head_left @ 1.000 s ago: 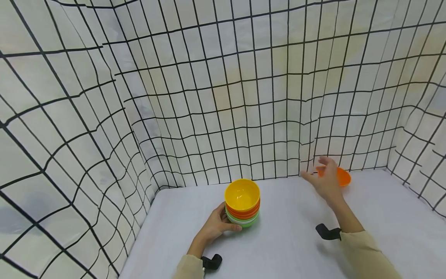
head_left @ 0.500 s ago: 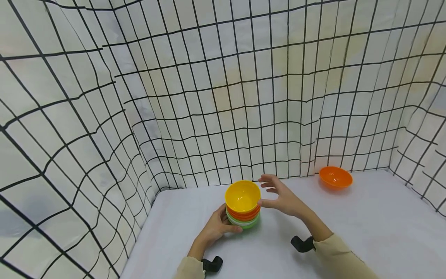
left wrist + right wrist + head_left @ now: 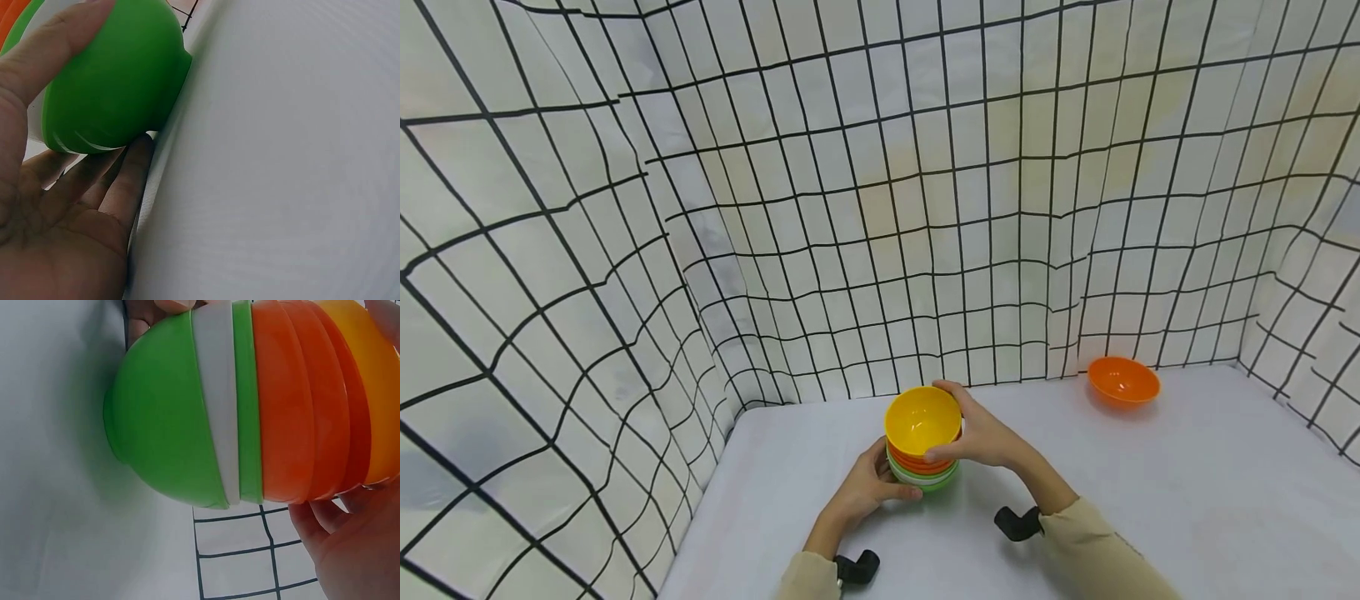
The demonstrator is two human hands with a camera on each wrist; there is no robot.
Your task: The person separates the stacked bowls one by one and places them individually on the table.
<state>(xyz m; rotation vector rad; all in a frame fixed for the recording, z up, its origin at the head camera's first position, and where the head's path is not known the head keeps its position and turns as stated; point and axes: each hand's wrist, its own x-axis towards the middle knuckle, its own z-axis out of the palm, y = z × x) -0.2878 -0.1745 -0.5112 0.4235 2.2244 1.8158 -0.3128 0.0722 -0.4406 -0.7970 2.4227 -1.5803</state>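
Note:
A stack of nested bowls stands upright on the white table, with a yellow bowl on top. Beneath it in the right wrist view are orange bowls, a thin green rim, a white bowl and a green bowl at the base. My left hand holds the base from the left, its thumb across the front of the green bowl and its fingers behind it. From the right, my right hand grips the yellow bowl near the top, thumb in front and fingers at the back; some fingertips are hidden.
A single orange bowl sits apart at the back right of the white table. White walls with a black grid rise behind the table and along both sides. A black wrist mount is on each arm.
My right hand has come left from beside the lone orange bowl to the stack and has taken hold of the yellow bowl. My left hand has stayed on the stack's base.

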